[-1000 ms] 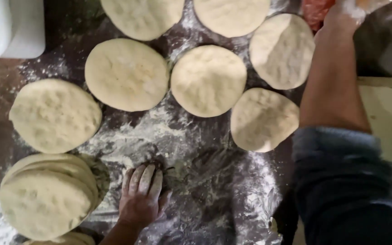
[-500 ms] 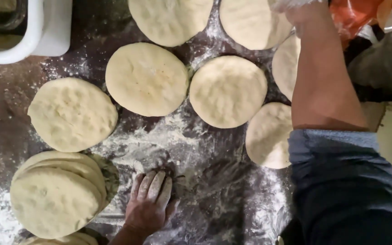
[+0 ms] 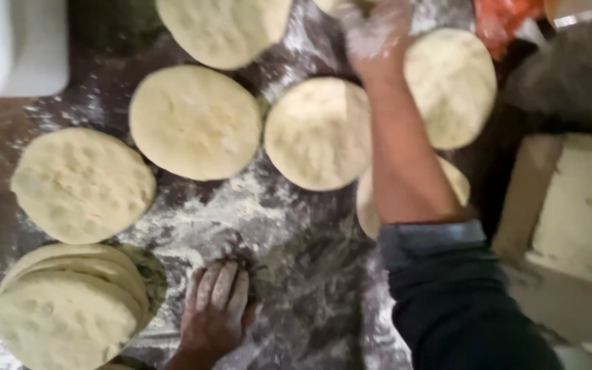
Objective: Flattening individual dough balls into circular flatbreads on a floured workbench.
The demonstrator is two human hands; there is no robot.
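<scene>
My left hand (image 3: 215,312) lies flat, palm down, on the dark floured table (image 3: 296,274), holding nothing. It sits just right of a stack of flat dough rounds (image 3: 70,312). My right arm, in a dark sleeve with a blue cuff (image 3: 433,236), reaches across to the far edge. My right hand (image 3: 377,35) is white with flour and blurred, next to a dough round (image 3: 330,5) cut off by the top edge; its grip is unclear. Single rounds lie at the left (image 3: 80,185), centre left (image 3: 196,120), centre (image 3: 318,131) and right (image 3: 452,85). My forearm partly hides another round (image 3: 457,183).
A white container (image 3: 22,48) stands at the top left. Another dough round (image 3: 224,27) lies at the top. Something orange (image 3: 508,20) shows at the top right, and a cream-coloured box (image 3: 577,219) is at the right edge. Loose flour covers the table's middle.
My right hand has swung left along the far edge, from beyond the right-hand round to between it and the centre round. The left hand stays pressed on the table.
</scene>
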